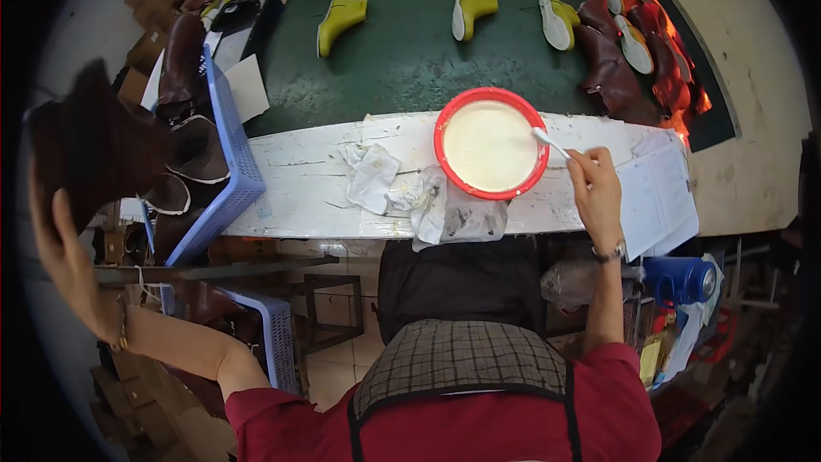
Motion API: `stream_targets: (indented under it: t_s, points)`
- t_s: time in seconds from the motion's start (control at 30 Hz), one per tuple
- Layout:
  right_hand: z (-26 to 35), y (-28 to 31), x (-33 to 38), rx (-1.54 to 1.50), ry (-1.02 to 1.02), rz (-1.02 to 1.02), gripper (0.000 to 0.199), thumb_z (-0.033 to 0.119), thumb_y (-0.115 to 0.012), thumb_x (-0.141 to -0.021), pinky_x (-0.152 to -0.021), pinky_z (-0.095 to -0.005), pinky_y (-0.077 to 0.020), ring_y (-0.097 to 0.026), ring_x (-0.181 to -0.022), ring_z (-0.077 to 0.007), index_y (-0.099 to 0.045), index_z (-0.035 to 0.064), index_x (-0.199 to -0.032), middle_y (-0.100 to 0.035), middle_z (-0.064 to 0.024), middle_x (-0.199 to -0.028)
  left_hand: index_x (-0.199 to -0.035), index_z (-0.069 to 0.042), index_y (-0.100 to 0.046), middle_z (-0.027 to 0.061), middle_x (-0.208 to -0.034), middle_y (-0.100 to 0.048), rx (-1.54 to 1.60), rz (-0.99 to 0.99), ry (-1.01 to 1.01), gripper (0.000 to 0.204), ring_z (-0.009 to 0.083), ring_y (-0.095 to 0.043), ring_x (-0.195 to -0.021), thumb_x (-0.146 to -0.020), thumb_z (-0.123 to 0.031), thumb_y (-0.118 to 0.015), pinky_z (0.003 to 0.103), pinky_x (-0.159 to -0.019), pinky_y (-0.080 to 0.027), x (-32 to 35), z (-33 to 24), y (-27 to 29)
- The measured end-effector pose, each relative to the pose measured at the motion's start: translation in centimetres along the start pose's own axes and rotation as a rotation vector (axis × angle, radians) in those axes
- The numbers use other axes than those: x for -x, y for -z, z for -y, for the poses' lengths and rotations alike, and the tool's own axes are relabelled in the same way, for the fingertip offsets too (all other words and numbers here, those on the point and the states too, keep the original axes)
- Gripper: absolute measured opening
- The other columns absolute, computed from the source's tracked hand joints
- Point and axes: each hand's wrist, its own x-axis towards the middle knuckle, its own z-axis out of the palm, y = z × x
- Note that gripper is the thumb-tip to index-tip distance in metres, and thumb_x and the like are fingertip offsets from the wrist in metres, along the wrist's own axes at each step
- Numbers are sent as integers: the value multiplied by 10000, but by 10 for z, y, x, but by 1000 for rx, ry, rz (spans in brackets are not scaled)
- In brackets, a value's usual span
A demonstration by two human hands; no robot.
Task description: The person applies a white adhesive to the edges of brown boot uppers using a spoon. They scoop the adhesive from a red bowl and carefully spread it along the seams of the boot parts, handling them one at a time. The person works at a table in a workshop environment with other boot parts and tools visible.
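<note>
My left hand (64,244) raised at far left, fingers clamped on dark brown boot (90,141); my right hand (596,192) pinches white brush (550,143), bristle end resting in red bowl (490,144) of pale glue on white bench (308,197)

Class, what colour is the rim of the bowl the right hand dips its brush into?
Red; the bowl holds a cream-white liquid. Head view shows it best.

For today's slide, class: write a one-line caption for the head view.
Left hand lifts a brown boot while right hand dips a white brush into a red bowl.
</note>
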Motion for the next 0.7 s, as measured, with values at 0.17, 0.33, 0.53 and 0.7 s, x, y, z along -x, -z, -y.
stream_targets:
  t_s: [0.17, 0.33, 0.53, 0.7]
  points:
    - [8, -14, -14, 121, 13, 133, 135, 188, -741, -883, -621, -365, -490, -654, -740, -242, -780, 95, -973, -646, -51, -838, -1458, 72, -481, 223, -1478, -525, 186, -308, -107, 548, 305, -488, -1385, -1004, -172, -667, 425, -1149, -393, 43, -51, -64]
    - [4, -23, -11, 147, 66, 117, 124, 197, -762, -864, -614, -364, -493, -656, -721, -237, -778, 93, -930, -647, -40, -812, -1308, 36, -572, 181, -1329, -598, 349, 36, -183, 379, 357, -546, -1251, -931, 38, -618, 462, -1069, -418, 146, -74, -184]
    - [8, -22, -12, 162, 171, 139, 108, 181, -765, -857, -617, -363, -499, -657, -704, -247, -772, 86, -907, -649, -40, -818, -1145, -61, -674, 116, -1304, -602, 427, 589, -5, 452, 338, -508, -1325, -755, 141, -567, 449, -1148, -368, 251, -64, -210]
    - [7, -13, -9, 19, 24, 214, 133, 153, -788, -849, -603, -343, -493, -663, -682, -224, -756, 43, -915, -675, -82, -817, -1166, -52, -693, 125, -1240, -608, 635, 625, 202, 366, 353, -570, -1213, -852, 88, -568, 437, -1070, -438, 238, -51, -212]
